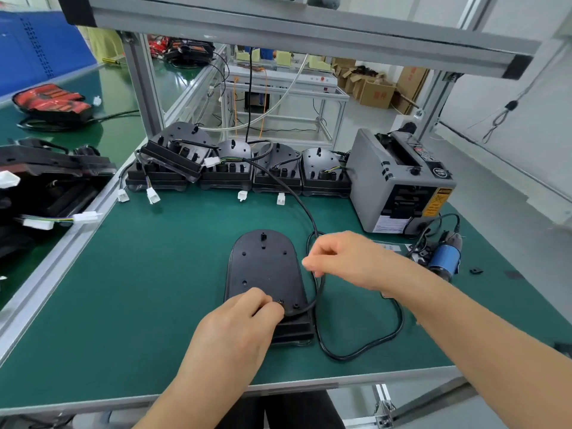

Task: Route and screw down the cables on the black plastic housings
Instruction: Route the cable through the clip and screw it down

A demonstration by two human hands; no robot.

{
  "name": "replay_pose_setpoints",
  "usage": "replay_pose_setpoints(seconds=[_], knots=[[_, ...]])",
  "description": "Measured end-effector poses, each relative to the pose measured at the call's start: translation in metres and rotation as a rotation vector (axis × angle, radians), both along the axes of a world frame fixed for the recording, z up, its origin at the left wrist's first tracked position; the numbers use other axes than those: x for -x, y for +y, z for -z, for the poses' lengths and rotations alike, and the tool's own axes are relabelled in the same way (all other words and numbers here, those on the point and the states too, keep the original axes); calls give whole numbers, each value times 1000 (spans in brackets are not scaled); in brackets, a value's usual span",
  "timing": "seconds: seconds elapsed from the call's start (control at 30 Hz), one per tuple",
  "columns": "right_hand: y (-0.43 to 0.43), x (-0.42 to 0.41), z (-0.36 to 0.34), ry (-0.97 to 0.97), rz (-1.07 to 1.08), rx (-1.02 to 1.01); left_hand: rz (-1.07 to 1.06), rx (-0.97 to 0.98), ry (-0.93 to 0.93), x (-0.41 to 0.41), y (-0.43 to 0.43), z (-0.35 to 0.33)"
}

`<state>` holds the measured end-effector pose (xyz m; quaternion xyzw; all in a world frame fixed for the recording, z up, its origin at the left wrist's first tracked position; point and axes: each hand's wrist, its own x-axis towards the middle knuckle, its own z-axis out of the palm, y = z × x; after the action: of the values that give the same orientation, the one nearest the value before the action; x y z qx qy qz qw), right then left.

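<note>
Pinched between the thumb and forefinger of the right hand [343, 258], the black cable [371, 345] is lifted just off the 3 o'clock edge of the black plastic housing [266, 267]. The left hand [244, 317] curls over the housing's 6 o'clock end and seems to pin the same cable where it crosses onto the shell, though its fingertips are hidden. Two holds probably make sense here: one anchors the lead at its entry point while the other takes up slack and steers it along the rim. The housing lies flat near the middle of the green mat [139, 305], rounded end toward 12 o'clock. It is matte and smooth, dotted with small screw holes and a raised peg at the top. The cable is round, rubbery and glossy, and its spare length sags in a loose loop toward 4 o'clock. At 12 o'clock a row of finished housings [272, 168] lines the back edge, with their white connectors [242, 195] laid forward on the mat. A grey tape dispenser [399, 181] stands at 1 o'clock. A blue-bodied electric screwdriver [445, 258] lies at 3 o'clock beyond the right wrist, within easy reach for when the routing is done.
</note>
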<state>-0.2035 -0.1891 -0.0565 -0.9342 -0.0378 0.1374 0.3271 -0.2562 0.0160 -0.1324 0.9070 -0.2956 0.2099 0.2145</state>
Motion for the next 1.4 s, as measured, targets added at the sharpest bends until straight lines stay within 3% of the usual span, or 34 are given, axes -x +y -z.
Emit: replay_pose_setpoints(seconds=[0.13, 0.23, 0.33, 0.43, 0.53, 0.83, 1.03, 1.23, 1.4], knots=[[-62, -4, -15, -164, 213, 408, -6, -17, 6, 0, 0, -1], [-117, -10, -9, -65, 461, 743, -18, -23, 11, 0, 0, -2], [-150, -16, 3, 88, 665, 766, -7, -39, 1, 1, 0, -3], [-169, -23, 21, 249, 721, 614, 1, -45, -9, 0, 0, -3], [-174, -28, 37, 269, 828, 360, -5, -30, -10, 0, 0, -4], [-182, -14, 31, 339, 903, -73, 0, -37, -13, 0, 1, -3], [-180, 17, 0, 101, 965, -449, -2, -31, -3, 0, 1, -3], [-129, 25, -27, -72, 892, -1355, -4, -34, 6, 0, 0, -3], [-74, 14, -34, -139, 731, -1548, 2, -37, 10, -2, 0, -2]])
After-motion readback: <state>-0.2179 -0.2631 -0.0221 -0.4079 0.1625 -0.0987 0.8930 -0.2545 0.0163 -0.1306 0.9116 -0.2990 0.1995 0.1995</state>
